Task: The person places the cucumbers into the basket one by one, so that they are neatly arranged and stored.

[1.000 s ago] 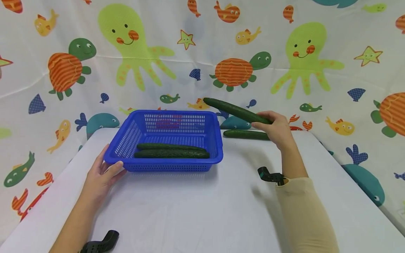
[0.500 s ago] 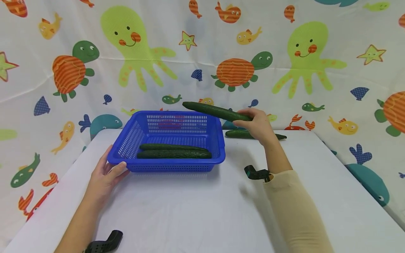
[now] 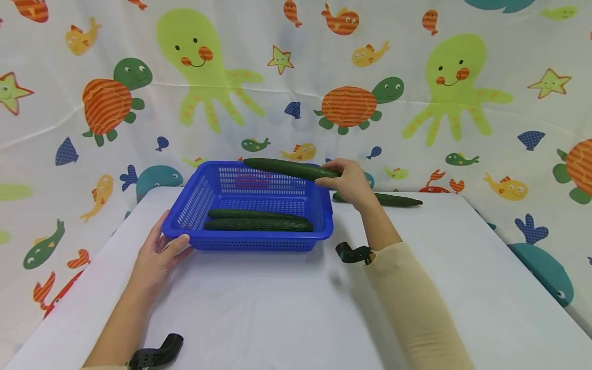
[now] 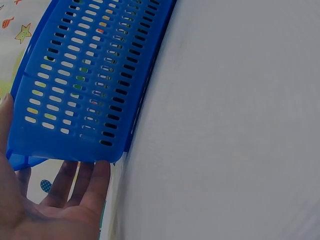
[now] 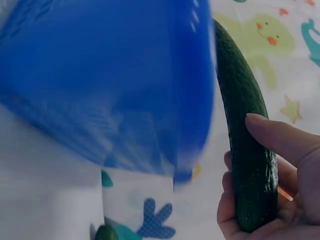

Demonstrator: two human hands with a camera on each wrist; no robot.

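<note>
My right hand (image 3: 349, 182) holds a dark green cucumber (image 3: 282, 167) by its right end, thumb on one side and fingers curled round the other. The cucumber slants over the back right part of a blue plastic basket (image 3: 259, 241) with slotted walls. In the right wrist view the cucumber (image 5: 242, 130) stands beside the basket's rim (image 5: 192, 90). My left hand (image 3: 159, 254) grips the basket's front left corner, and its fingertips (image 4: 102, 170) meet the wall in the left wrist view. Two cucumbers (image 3: 259, 224) lie side by side inside the basket.
Another cucumber (image 3: 398, 200) lies on the white table (image 3: 259, 308) to the right of the basket, partly hidden behind my right hand. A cloth (image 3: 296, 77) printed with sea animals hangs behind the table.
My right hand has carried the cucumber left and slightly down, from beside the basket to over its back right part. The left hand keeps its grip on the basket's corner.
</note>
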